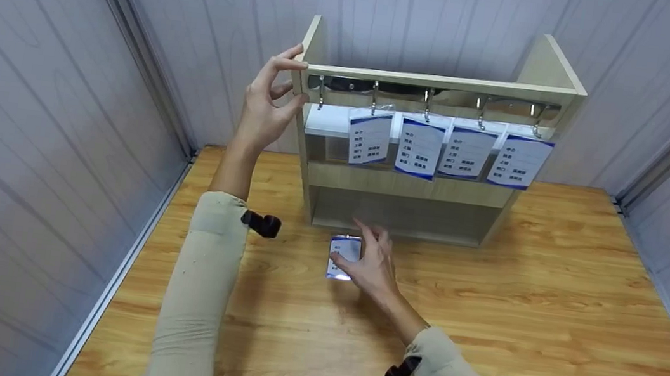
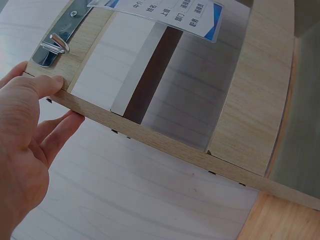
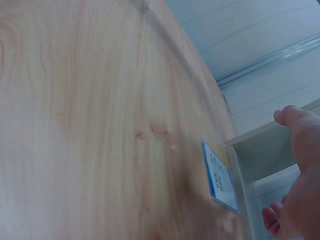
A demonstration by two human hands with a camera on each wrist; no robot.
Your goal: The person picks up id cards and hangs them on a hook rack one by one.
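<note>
My left hand [image 1: 265, 106] grips the upper left side of a wooden shelf unit [image 1: 408, 187]. In the left wrist view its thumb [image 2: 52, 85] lies on the front by the end hook [image 2: 57, 44], with fingers behind the panel. A white and blue name badge [image 1: 344, 250] in a clear sleeve lies flat on the wooden floor before the shelf. Over that badge hovers my right hand [image 1: 376, 262], thumb and fingers spread. From the right wrist view, the hand [image 3: 300, 165] appears apart from the badge [image 3: 220, 177].
Along the shelf's top front runs a metal hook rail [image 1: 354, 86]. Several similar badges [image 1: 420, 146] hang there, to the right of the leftmost hook. Panelled walls [image 1: 62, 116] enclose the floor on the left, right and back.
</note>
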